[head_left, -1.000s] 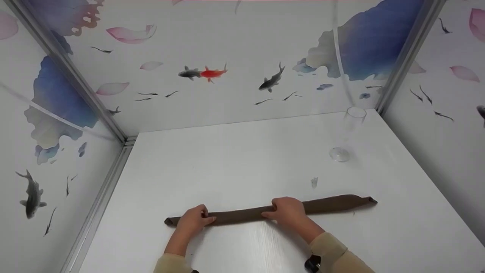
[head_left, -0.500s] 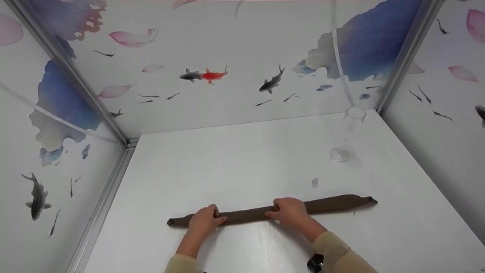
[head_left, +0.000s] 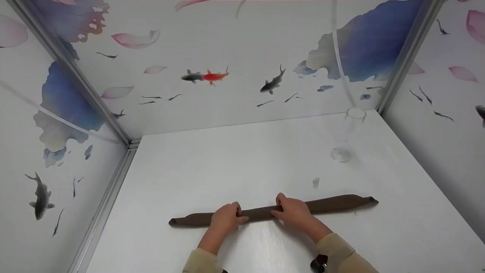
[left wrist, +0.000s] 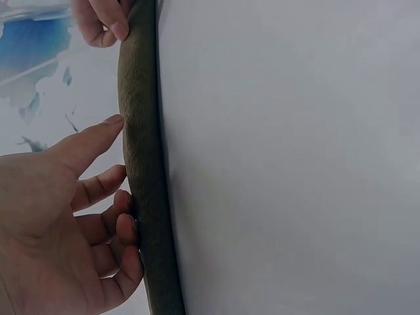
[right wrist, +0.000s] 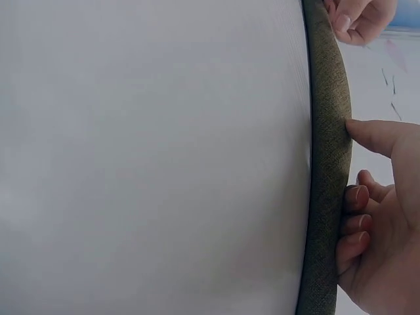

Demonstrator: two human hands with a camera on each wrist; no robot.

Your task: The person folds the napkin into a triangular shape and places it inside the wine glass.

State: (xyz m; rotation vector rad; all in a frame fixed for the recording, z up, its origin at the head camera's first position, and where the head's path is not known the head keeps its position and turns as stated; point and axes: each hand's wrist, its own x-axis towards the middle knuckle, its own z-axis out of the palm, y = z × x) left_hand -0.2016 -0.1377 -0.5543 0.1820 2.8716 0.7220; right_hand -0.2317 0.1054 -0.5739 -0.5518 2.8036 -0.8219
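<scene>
A dark brown cloth (head_left: 335,204), rolled into a long narrow strip, lies across the white table (head_left: 235,163). Left of the strip's middle, my left hand (head_left: 224,219) has its thumb on the near edge and its fingers bent over the far side. A short way to the right, my right hand (head_left: 295,213) grips the roll in the same manner, its index finger slightly lifted. Both wrist views show the rolled cloth (left wrist: 141,151) between thumb and curled fingers; its weave shows in the right wrist view. The strip's two ends extend past the hands.
A clear stemmed glass (head_left: 341,154) stands at the back right of the table. A small grey mark (head_left: 316,182) shows beyond the cloth's right half. Printed walls with fish and petals enclose the table at the back (head_left: 227,102) and both sides.
My left hand has slid rightward along the rolled cloth, closer to my right hand, baring more of its left part. My right hand has shifted slightly right, its index finger rising.
</scene>
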